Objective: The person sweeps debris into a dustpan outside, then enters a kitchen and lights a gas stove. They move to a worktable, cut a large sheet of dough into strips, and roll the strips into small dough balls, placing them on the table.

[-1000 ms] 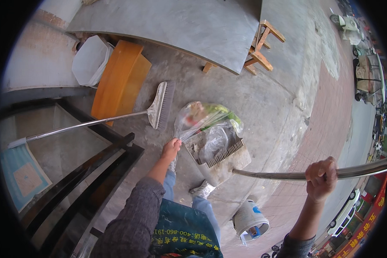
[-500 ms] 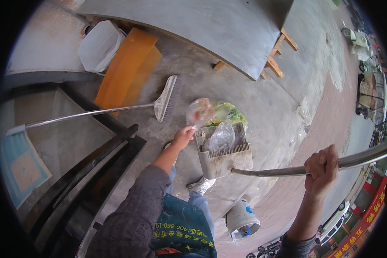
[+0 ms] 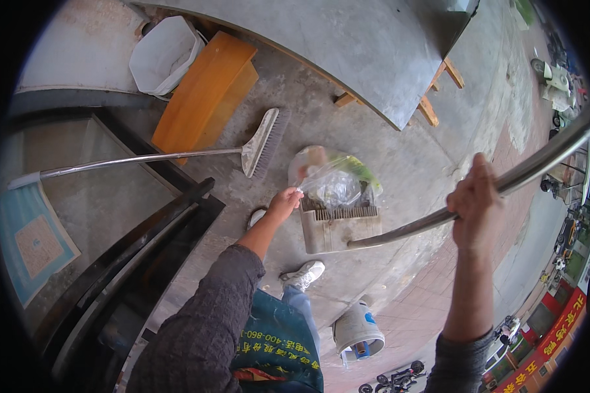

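Note:
My left hand [image 3: 285, 203] pinches the edge of a clear plastic bag [image 3: 318, 171], pulled across the mouth of a grey-white toothed dustpan [image 3: 341, 229]. Inside or behind the film show green leafy scraps [image 3: 367, 173] and crumpled clear plastic [image 3: 337, 188]; which of these lie in the bag and which in the dustpan, I cannot tell. My right hand [image 3: 475, 206] is wrapped round the dustpan's long metal handle [image 3: 410, 230], held up at the right. To the left, a broom [image 3: 259, 147] with grey bristles lies apart from both hands, its metal pole reaching left.
A grey-topped table [image 3: 367, 59] on wooden legs stands ahead. At the left are an orange-brown wooden piece [image 3: 200, 92], a white octagonal container [image 3: 166, 59] and a black frame [image 3: 144, 262]. A white bucket [image 3: 357, 335] sits near my feet. Parked vehicles line the far right.
My right hand has moved up and to the left, raising the handle and tilting the dustpan. My left hand keeps its pinch, and the bag now stretches across the dustpan's opening.

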### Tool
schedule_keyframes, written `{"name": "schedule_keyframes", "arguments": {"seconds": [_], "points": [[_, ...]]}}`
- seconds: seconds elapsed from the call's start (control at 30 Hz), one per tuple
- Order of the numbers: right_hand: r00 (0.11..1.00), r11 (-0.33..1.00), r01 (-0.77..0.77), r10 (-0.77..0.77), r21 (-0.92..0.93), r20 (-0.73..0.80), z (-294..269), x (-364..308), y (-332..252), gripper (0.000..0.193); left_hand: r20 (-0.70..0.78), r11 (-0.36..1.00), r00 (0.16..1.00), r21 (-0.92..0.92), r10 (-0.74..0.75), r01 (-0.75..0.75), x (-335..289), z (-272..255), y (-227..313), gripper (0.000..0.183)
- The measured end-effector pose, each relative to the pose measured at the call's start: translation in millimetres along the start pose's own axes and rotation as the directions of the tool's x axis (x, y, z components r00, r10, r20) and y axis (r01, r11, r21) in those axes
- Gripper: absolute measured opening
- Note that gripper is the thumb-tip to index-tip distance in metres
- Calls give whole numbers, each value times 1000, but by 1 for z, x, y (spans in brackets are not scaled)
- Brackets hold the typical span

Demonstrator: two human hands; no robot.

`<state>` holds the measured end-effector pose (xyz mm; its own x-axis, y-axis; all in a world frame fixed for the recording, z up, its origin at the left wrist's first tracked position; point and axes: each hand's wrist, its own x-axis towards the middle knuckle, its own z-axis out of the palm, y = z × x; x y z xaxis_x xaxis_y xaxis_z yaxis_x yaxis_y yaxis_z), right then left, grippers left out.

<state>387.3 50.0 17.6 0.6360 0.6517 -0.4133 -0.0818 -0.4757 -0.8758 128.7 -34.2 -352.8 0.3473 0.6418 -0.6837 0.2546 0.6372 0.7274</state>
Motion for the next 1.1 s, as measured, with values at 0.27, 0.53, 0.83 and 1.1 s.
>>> {"name": "schedule_keyframes", "arguments": {"seconds": [0.27,0.53,0.83,1.1], "points": [[993,986,104,-95,131,-75,-3,7,0,28,-19,987,999,156,-37,40,-11,-1,13,26],[993,986,85,-73,146,-89,-17,-10,-16,31,-37,922,991,364,-131,136,-14,-3,15,23],[984,959,163,-176,232,35,-77,-29,14,31,-33,878,997,473,-66,73,-23,4,19,23],[949,891,300,-316,341,-7,-102,-77,-16,35,-10,862,1000,507,6,0,-17,19,46,23]]}}
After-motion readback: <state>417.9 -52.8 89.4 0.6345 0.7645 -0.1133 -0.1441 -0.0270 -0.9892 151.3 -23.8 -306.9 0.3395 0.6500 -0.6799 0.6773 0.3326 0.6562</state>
